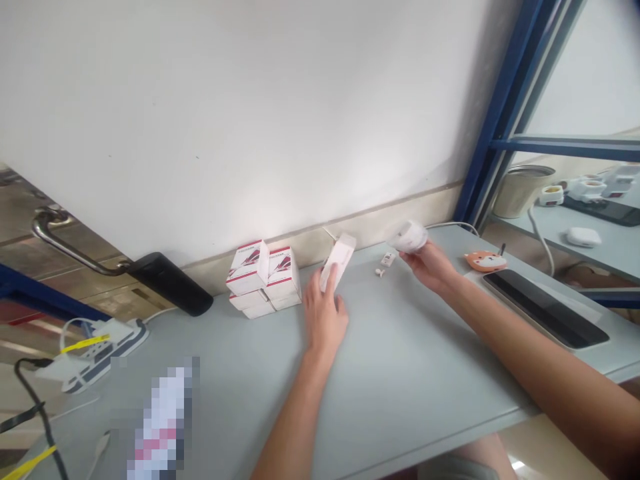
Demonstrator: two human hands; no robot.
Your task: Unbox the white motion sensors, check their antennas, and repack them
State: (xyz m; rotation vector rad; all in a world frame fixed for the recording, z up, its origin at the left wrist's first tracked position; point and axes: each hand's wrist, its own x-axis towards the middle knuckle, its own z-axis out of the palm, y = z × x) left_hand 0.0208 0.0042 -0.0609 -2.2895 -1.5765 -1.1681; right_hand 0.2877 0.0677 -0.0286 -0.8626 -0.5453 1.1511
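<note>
My left hand [326, 313] has its fingers around a small white box [342, 257], which stands tilted on the table near the wall. To the right, my right hand [433, 265] grips a white object in what looks like clear plastic wrap [410, 237], raised a little above the table; blur hides its exact kind. Between the hands lie a small white piece with dark marks [389, 259] and a tiny white part [380, 272]. Left of my left hand stands a stack of several white boxes with red edges [265, 280].
A black cylinder [173, 283] leans at the left by a metal handle [75, 247]. A power strip [107, 353] with cables lies at the left edge. On the right are a black-topped flat device [545, 310] and an orange item [485, 260]. A blue frame [493, 127] borders the wall.
</note>
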